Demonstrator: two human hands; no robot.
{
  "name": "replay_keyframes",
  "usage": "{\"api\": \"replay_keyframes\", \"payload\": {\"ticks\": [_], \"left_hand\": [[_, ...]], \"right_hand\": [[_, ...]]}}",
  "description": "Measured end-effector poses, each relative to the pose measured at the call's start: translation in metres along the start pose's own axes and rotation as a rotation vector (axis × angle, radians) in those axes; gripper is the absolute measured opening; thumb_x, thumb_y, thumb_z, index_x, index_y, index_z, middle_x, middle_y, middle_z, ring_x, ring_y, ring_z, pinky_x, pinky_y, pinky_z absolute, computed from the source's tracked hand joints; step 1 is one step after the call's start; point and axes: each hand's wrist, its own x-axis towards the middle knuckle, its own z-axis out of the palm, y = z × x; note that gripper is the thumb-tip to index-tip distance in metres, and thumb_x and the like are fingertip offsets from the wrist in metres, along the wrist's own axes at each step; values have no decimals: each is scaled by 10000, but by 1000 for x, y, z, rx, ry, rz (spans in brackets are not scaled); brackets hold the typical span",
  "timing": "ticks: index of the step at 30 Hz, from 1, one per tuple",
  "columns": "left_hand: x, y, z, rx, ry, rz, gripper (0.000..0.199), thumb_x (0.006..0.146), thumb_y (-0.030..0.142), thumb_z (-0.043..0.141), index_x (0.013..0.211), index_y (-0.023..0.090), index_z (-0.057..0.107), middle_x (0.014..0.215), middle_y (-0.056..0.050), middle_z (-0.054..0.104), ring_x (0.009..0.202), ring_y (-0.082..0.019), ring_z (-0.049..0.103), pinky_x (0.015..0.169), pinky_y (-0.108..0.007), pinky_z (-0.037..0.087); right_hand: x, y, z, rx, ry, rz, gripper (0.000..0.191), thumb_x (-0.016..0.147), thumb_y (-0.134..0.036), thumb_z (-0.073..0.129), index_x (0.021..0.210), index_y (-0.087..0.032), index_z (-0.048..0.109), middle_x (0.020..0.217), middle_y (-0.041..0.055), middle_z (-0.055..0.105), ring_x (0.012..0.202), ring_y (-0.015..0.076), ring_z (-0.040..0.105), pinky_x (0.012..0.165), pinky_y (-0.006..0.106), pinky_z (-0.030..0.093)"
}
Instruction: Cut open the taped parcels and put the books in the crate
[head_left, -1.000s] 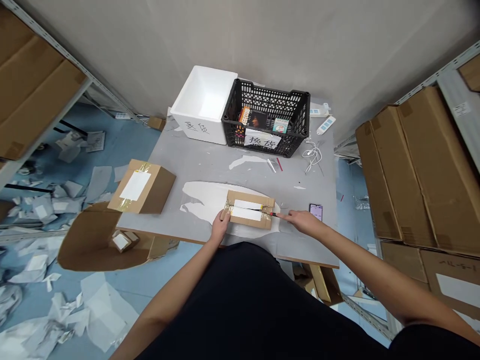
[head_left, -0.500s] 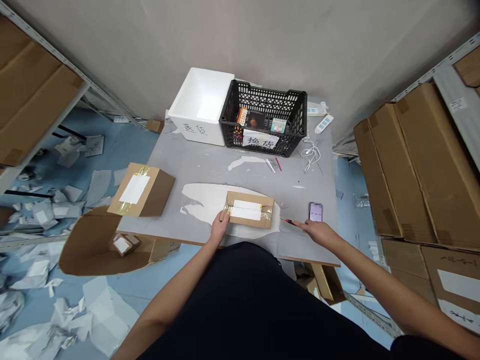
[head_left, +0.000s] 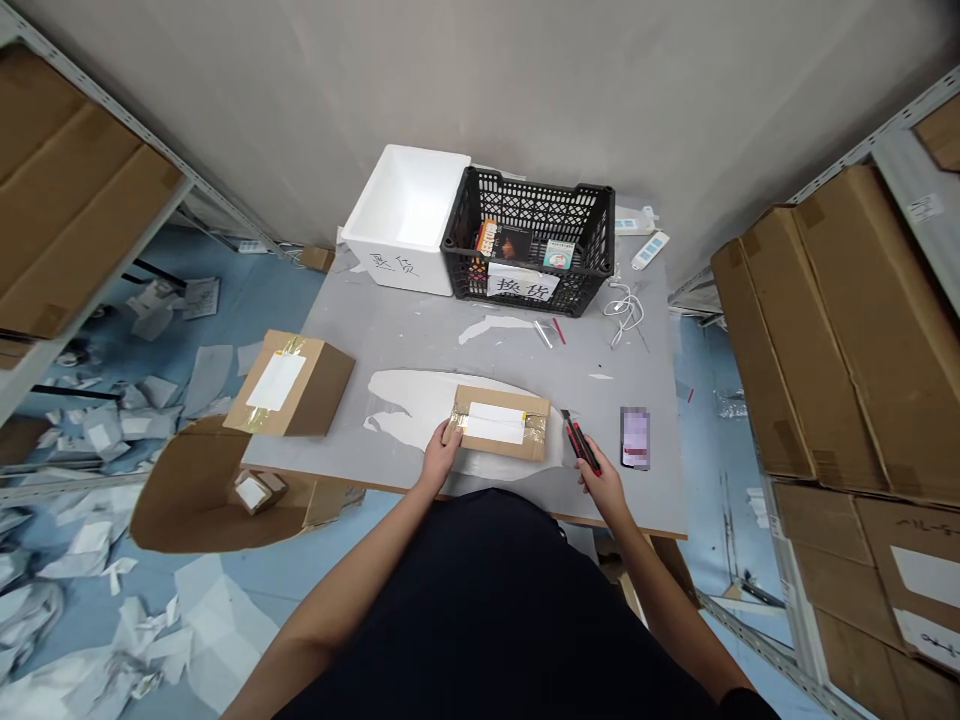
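Observation:
My left hand (head_left: 442, 450) grips the left end of a small taped cardboard box (head_left: 500, 423), which lies on a white plastic sheet (head_left: 405, 395) on the grey table (head_left: 397, 345). A white label (head_left: 495, 423) covers the box top, with yellowish tape across it. My right hand (head_left: 600, 488) is shut on a red-and-black utility knife (head_left: 582, 444), just right of the box and apart from it. The knife's blade is too small to see clearly. A smartphone (head_left: 635, 438) with a blurred screen lies to the right of the knife.
A white foam box (head_left: 397, 225) and a black plastic crate (head_left: 525, 240) holding books stand at the table's back. A second taped carton (head_left: 292, 385) sits at the left edge. Cables and a power strip lie back right. Flattened cartons fill the shelves; paper scraps litter the floor.
My right hand has moved away from the box's taped seam toward me, turning the knife more upright. My left hand and the box have stayed in place.

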Motion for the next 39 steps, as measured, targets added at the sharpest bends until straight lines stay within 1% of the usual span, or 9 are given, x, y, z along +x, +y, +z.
{"api": "replay_keyframes", "payload": {"ticks": [6, 9, 11, 13, 17, 21, 28, 34, 39], "left_hand": [[18, 6, -14, 135, -129, 199, 774, 827, 470, 616, 1479, 191, 304, 1478, -154, 413, 1322, -263, 456, 1073, -390, 389], [27, 17, -21, 374, -248, 417, 987, 731, 513, 720, 1520, 218, 204, 1576, -162, 220, 1438, -312, 258, 1136, -441, 293], [31, 24, -24, 526, -336, 566, 1072, 672, 545, 763, 1522, 221, 197, 1602, -171, 105, 1466, -347, 139, 1154, -483, 235], [33, 28, -25, 643, -389, 684, 1077, 647, 564, 775, 1510, 213, 237, 1602, -183, 84, 1469, -379, 67, 1153, -528, 198], [31, 32, -24, 787, -396, 827, 1004, 683, 548, 754, 1490, 169, 291, 1585, -210, 146, 1466, -398, 18, 1154, -574, 121], [26, 40, -20, 849, -434, 857, 906, 758, 544, 683, 1492, 183, 292, 1586, -184, 170, 1472, -366, 73, 1167, -553, 97], [26, 50, -11, 771, -471, 902, 849, 760, 549, 678, 1465, 201, 359, 1559, -177, 262, 1462, -353, 155, 1171, -565, 13], [33, 62, -10, 726, -559, 891, 835, 725, 527, 722, 1439, 227, 411, 1540, -144, 324, 1450, -346, 205, 1184, -528, 83], [46, 78, -8, 797, -689, 896, 872, 716, 566, 711, 1450, 220, 393, 1553, -149, 294, 1454, -348, 189, 1177, -530, 70]], "right_hand": [[0, 2, 23, 222, -44, 45, 742, 803, -443, 551, 1483, -238, 337, 856, 11, 631, 490, 89, 499, 410, 214, 462], [0, 0, 27, 276, -73, 53, 763, 780, -447, 592, 1476, -245, 353, 819, -2, 622, 471, 83, 488, 378, 200, 430], [-1, 0, 28, 289, -88, 57, 760, 777, -442, 599, 1472, -245, 362, 799, -8, 615, 460, 81, 482, 360, 190, 408], [-2, 1, 27, 290, -94, 56, 750, 786, -436, 588, 1474, -242, 360, 794, -9, 612, 455, 78, 477, 352, 185, 397], [-7, 1, 23, 230, -101, 57, 726, 798, -427, 562, 1474, -253, 360, 836, -5, 624, 454, 72, 471, 351, 177, 385], [-11, -4, 18, 147, -102, 87, 709, 802, -404, 543, 1473, -266, 364, 866, -1, 636, 439, 63, 465, 347, 170, 371], [-17, -11, 10, 151, -122, 69, 674, 809, -382, 548, 1458, -284, 392, 820, -13, 617, 433, 64, 473, 339, 171, 367], [-19, -10, 7, 185, -143, 79, 662, 826, -355, 550, 1462, -273, 387, 791, -18, 608, 436, 60, 469, 336, 163, 365], [-15, -19, 3, 183, -150, 110, 632, 842, -327, 534, 1458, -287, 395, 804, -15, 624, 432, 52, 460, 334, 149, 357]]}}
